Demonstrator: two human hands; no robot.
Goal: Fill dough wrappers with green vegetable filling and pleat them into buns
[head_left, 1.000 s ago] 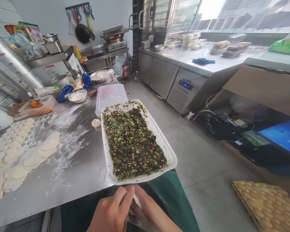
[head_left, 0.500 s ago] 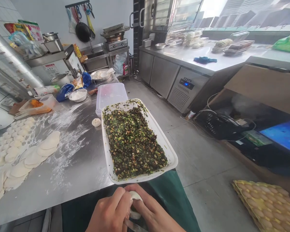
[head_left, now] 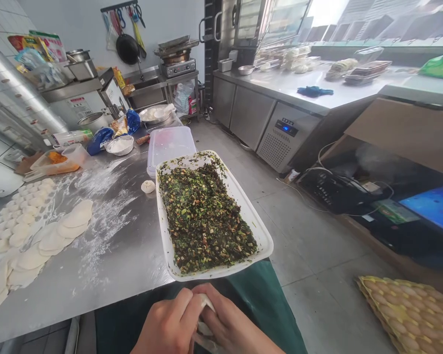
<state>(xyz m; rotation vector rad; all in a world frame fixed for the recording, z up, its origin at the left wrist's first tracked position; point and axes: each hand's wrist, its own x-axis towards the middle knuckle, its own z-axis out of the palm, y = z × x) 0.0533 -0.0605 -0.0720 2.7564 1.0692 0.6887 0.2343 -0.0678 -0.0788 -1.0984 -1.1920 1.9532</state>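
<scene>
The person's left hand (head_left: 165, 324) and right hand (head_left: 238, 324) sit close together, low and central in the head camera's view, with only their backs and fingers showing. Both wrists and forearms are cut off by the bottom edge of the frame. The left hand angles up and inward from the lower left, its fingers (head_left: 182, 305) curled and pointing toward the right. The right hand slants in from the lower right, its fingers (head_left: 206, 295) bent toward the left. The two hands meet at the fingertips, both closed and cupped in a pinching pose, with the knuckles raised and the bare skin uncovered.
</scene>
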